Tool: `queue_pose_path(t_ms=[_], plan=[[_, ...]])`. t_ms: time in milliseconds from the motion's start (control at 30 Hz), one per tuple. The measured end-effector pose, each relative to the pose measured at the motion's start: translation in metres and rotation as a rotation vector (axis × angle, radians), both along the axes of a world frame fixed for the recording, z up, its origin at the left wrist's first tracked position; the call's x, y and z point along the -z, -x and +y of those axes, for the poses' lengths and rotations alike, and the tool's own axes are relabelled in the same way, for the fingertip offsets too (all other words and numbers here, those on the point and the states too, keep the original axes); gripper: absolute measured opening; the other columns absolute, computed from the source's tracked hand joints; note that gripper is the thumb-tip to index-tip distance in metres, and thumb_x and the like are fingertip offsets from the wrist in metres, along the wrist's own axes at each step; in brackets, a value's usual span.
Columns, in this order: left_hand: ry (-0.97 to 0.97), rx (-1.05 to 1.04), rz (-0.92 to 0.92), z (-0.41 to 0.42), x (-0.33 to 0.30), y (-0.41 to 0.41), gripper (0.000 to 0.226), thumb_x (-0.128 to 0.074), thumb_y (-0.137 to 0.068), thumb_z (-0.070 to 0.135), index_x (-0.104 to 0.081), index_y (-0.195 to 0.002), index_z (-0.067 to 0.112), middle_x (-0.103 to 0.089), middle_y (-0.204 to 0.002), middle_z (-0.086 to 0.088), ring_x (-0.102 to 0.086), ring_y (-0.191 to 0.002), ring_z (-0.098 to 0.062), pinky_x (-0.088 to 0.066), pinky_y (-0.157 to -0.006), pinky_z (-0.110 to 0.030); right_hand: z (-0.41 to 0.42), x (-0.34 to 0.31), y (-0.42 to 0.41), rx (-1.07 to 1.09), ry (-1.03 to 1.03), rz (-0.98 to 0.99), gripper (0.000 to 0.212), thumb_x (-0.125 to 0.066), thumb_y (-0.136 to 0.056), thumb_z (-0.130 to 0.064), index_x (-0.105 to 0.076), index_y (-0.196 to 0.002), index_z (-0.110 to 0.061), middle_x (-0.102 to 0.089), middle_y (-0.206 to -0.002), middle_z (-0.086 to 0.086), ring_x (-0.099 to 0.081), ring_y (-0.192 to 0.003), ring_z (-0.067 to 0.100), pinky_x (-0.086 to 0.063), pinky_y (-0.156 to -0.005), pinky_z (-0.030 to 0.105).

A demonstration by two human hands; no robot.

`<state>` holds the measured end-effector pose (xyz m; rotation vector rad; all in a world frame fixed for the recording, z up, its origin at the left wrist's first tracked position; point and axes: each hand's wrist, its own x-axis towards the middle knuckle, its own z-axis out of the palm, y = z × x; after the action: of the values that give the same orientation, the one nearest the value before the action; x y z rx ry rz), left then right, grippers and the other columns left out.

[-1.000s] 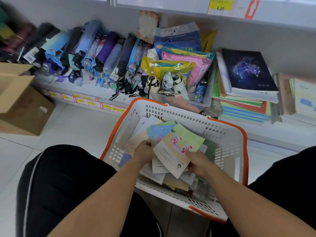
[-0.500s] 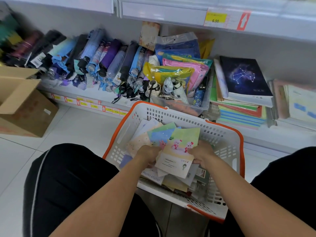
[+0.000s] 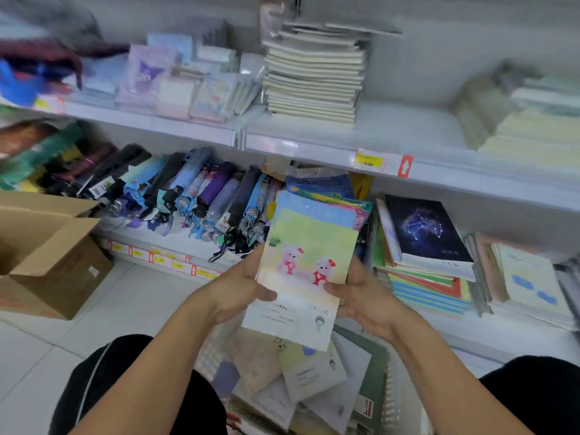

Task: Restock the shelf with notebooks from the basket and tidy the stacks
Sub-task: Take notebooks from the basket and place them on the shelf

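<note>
We grip a small stack of thin paper notebooks (image 3: 309, 262) with two pink bears on top, left hand (image 3: 241, 287) and right hand (image 3: 364, 296) pinching its sides, yellow shelf tag (image 3: 369, 159) reads 6.00

Small stack of thin notebooks (image 3: 309, 265), top cover pastel green/yellow with 2 pink bears, blue covers fanned out behind it, held tilted above the basket (image 3: 208, 356). More notebooks (image 3: 301, 381) lie loose and overlapping in the basket. Lower shelf (image 3: 470, 334): stack topped by dark constellation notebook (image 3: 423, 229). Upper shelf: tall cream stack (image 3: 314, 73).
</note>
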<state>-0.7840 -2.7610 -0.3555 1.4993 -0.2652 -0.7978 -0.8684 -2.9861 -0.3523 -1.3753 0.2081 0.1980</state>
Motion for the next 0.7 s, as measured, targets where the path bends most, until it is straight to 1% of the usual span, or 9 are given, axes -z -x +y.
queue_pose_path(t_ms=[67, 133, 233, 333, 433, 500, 600, 667, 700], plan=[[0.026, -0.037, -0.132, -0.003, -0.039, -0.007, 0.086, -0.065, -0.081, -0.013, -0.038, -0.143, 0.039, -0.057, -0.138, 0.011, -0.053, -0.128, -0.017, -0.04, -0.108, -0.047, 0.004, -0.032, -0.015, -0.024, 0.037, -0.127, 0.063, -0.05, -0.094, 0.013, -0.041, -0.137, -0.033, -0.064, -0.131, 0.001, -0.063, -0.118, 0.024, -0.054, -0.091, 0.052], [0.08, -0.139, -0.274, -0.011, -0.078, -0.012, 0.073, -0.059, -0.085, -0.016, -0.044, -0.138, 0.031, -0.062, -0.131, 0.006, -0.059, -0.121, -0.018, -0.048, -0.101, -0.043, 0.006, -0.063, -0.031, 0.014, 0.005, -0.215, 0.057, -0.054, -0.094, 0.008, -0.043, -0.138, -0.026, -0.063, -0.133, 0.003, -0.061, -0.122, 0.027, -0.049, -0.098, 0.056], [0.173, -0.226, -0.388, -0.023, -0.133, -0.026, 0.069, -0.058, -0.087, -0.014, -0.044, -0.137, 0.032, -0.063, -0.129, 0.011, -0.06, -0.118, -0.012, -0.052, -0.093, -0.031, 0.011, -0.105, -0.045, 0.035, 0.116, -0.32, 0.049, -0.062, -0.093, -0.017, -0.046, -0.138, -0.03, -0.062, -0.135, -0.004, -0.058, -0.125, 0.025, -0.045, -0.103, 0.06], [0.216, -0.282, -0.41, -0.037, -0.186, -0.051, 0.057, -0.06, -0.092, -0.001, -0.045, -0.138, 0.028, -0.06, -0.133, 0.007, -0.062, -0.115, -0.014, -0.053, -0.093, -0.035, 0.01, -0.157, -0.059, 0.161, 0.136, -0.39, 0.029, -0.053, -0.101, -0.018, -0.056, -0.129, -0.026, -0.068, -0.124, -0.003, -0.065, -0.112, 0.026, -0.054, -0.086, 0.062], [0.256, -0.35, -0.342, -0.051, -0.238, -0.08, 0.041, -0.064, -0.093, 0.014, -0.05, -0.131, 0.017, -0.064, -0.125, -0.004, -0.07, -0.093, -0.019, -0.06, -0.069, -0.035, 0.003, -0.219, -0.085, 0.311, -0.066, -0.322, 0.015, -0.051, -0.102, -0.014, -0.061, -0.112, -0.013, -0.069, -0.107, 0.005, -0.067, -0.088, 0.021, -0.06, -0.056, 0.034], [0.199, -0.329, -0.347, -0.059, -0.267, -0.099, 0.032, -0.061, -0.095, 0.017, -0.052, -0.125, 0.016, -0.068, -0.116, -0.006, -0.073, -0.081, -0.018, -0.058, -0.057, -0.027, -0.006, -0.259, -0.117, 0.383, -0.136, -0.288, 0.008, -0.051, -0.101, -0.008, -0.059, -0.101, -0.008, -0.062, -0.103, 0.009, -0.062, -0.082, 0.02, -0.056, -0.047, 0.026], [0.21, -0.318, -0.38, -0.07, -0.304, -0.129, 0.022, -0.057, -0.097, 0.015, -0.058, -0.118, 0.008, -0.067, -0.115, -0.012, -0.074, -0.077, -0.018, -0.056, -0.055, -0.022, -0.021, -0.308, -0.168, 0.434, -0.168, -0.265, 0.005, -0.051, -0.1, -0.002, -0.055, -0.103, -0.001, -0.058, -0.105, 0.016, -0.06, -0.079, 0.025, -0.056, -0.042, 0.028], [0.149, -0.399, -0.416, -0.076, -0.316, -0.152, 0.029, -0.063, -0.094, 0.026, -0.061, -0.115, 0.006, -0.066, -0.116, -0.014, -0.071, -0.086, -0.021, -0.059, -0.062, -0.028, -0.036, -0.325, -0.195, 0.43, -0.101, -0.256, 0.013, -0.055, -0.098, -0.001, -0.055, -0.111, 0.0, -0.058, -0.114, 0.017, -0.06, -0.08, 0.026, -0.058, -0.045, 0.029], [0.05, -0.431, -0.474, -0.078, -0.316, -0.163, 0.034, -0.067, -0.09, 0.034, -0.061, -0.111, 0.008, -0.066, -0.116, -0.013, -0.069, -0.093, -0.022, -0.06, -0.068, -0.032, -0.046, -0.328, -0.205, 0.435, 0.013, -0.239, 0.019, -0.059, -0.096, -0.002, -0.056, -0.114, -0.002, -0.06, -0.113, 0.015, -0.062, -0.079, 0.026, -0.059, -0.049, 0.03]])
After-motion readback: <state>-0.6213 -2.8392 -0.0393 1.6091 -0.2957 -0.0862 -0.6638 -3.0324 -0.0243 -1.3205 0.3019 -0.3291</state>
